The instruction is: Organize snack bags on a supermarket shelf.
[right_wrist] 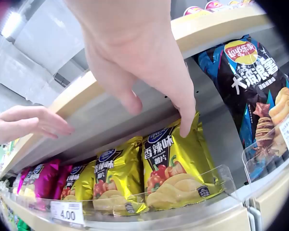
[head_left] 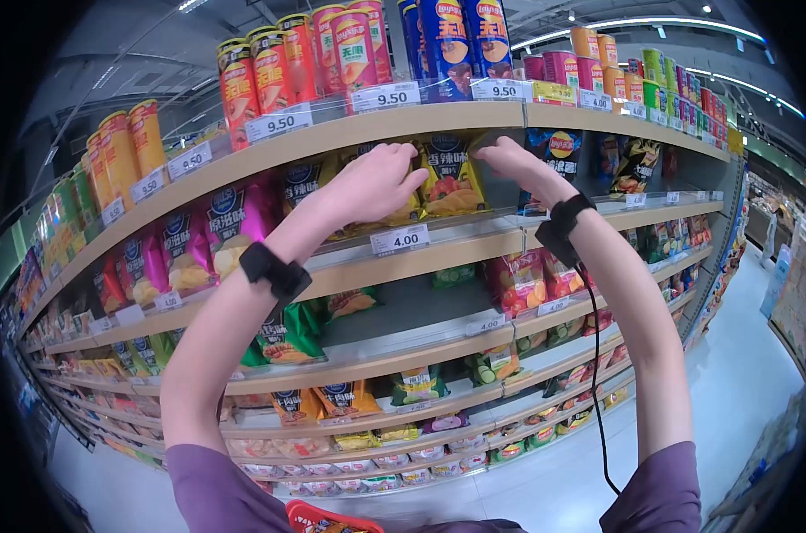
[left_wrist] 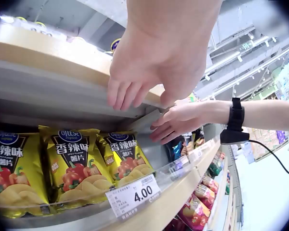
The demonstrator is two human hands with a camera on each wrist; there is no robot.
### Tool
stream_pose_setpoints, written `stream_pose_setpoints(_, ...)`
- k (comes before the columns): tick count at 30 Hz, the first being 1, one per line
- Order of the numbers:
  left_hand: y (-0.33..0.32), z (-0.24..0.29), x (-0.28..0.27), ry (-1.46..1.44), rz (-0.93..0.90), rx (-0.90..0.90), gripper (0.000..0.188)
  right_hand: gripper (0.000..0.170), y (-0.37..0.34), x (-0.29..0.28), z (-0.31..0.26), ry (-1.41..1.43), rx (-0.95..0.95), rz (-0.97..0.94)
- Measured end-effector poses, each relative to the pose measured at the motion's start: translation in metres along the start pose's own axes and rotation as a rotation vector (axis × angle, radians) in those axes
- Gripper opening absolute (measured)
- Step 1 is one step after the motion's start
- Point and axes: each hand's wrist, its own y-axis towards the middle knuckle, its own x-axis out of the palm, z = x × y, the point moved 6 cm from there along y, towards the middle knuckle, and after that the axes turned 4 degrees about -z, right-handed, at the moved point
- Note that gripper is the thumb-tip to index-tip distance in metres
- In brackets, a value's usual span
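Yellow potato chip bags stand in a row on the upper shelf, several of them in the left wrist view; the front one (left_wrist: 77, 166) shows red peppers. In the head view my left hand (head_left: 376, 185) hovers before these bags, fingers loosely bent and holding nothing. My right hand (head_left: 508, 160) reaches to the right end of the row. Its thumb and fingers are spread apart in the right wrist view, with a fingertip overlapping the top corner of the rightmost yellow bag (right_wrist: 168, 166).
A clear plastic lip (right_wrist: 216, 180) and a 4.00 price tag (head_left: 399, 240) front the shelf. To the right stands a black-and-blue chip bag (right_wrist: 253, 91); magenta bags (head_left: 234, 222) are leftward. Chip canisters (head_left: 354, 49) stand above. A cable (head_left: 595, 373) hangs from the right wrist.
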Motion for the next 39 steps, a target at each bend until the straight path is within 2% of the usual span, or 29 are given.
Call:
stream_pose_setpoints(3,0.051,-0.003,0.019,0.032,-0.161,-0.051,0.048,0.059,0.035,0.003,0.014,0.037,-0.03,-0.04)
stream_pose_setpoints(4,0.062,-0.002,0.023,0.05,-0.273,-0.125,0.051,0.057,0.05,0.003,0.023,0.084,0.006,-0.013)
stream_pose_setpoints(7,0.102,-0.017,0.049,0.081,-0.044,0.01,0.053,0.058,0.07,0.0,0.034,0.193,0.037,-0.035)
stream_pose_setpoints(8,0.117,-0.022,0.054,0.151,-0.154,-0.037,0.054,0.058,0.079,-0.001,0.039,0.201,0.045,-0.044)
stream_pose_setpoints(13,0.158,-0.047,0.073,0.211,-0.212,-0.045,0.055,0.054,0.112,-0.008,0.054,0.282,0.074,-0.072)
stream_pose_setpoints(16,0.169,-0.05,0.075,0.175,-0.26,-0.047,0.061,0.043,0.135,-0.007,0.059,0.25,0.059,-0.081)
stream_pose_setpoints(19,0.186,-0.071,0.088,0.085,-0.179,0.036,0.07,0.033,0.178,-0.004,0.086,0.349,-0.026,-0.038)
stream_pose_setpoints(20,0.193,-0.08,0.094,-0.02,-0.181,0.05,0.086,0.031,0.194,-0.003,0.095,0.277,-0.083,-0.031)
stream_pose_setpoints(23,0.197,-0.081,0.091,-0.039,-0.159,0.076,0.089,0.025,0.249,0.003,0.114,0.053,-0.268,-0.01)
stream_pose_setpoints(25,0.198,-0.084,0.091,-0.039,-0.143,0.092,0.092,0.026,0.245,0.005,0.108,0.067,-0.244,0.018)
stream_pose_setpoints(27,0.199,-0.086,0.09,-0.034,-0.13,0.108,0.094,0.032,0.198,-0.001,0.085,0.245,-0.063,0.056)
stream_pose_setpoints(30,0.202,-0.087,0.092,-0.033,-0.109,0.125,0.098,0.045,0.184,0.0,0.082,0.157,-0.006,-0.164)
stream_pose_setpoints(33,0.208,-0.086,0.093,-0.025,-0.094,0.147,0.102,0.053,0.159,0.005,0.069,0.207,0.066,-0.242)
stream_pose_setpoints(36,0.209,-0.088,0.094,-0.062,-0.079,0.135,0.106,0.056,0.154,0.005,0.067,0.144,0.028,-0.248)
stream_pose_setpoints(39,0.207,-0.084,0.094,-0.085,-0.071,0.101,0.11,0.057,0.168,-0.002,0.083,0.242,0.004,-0.247)
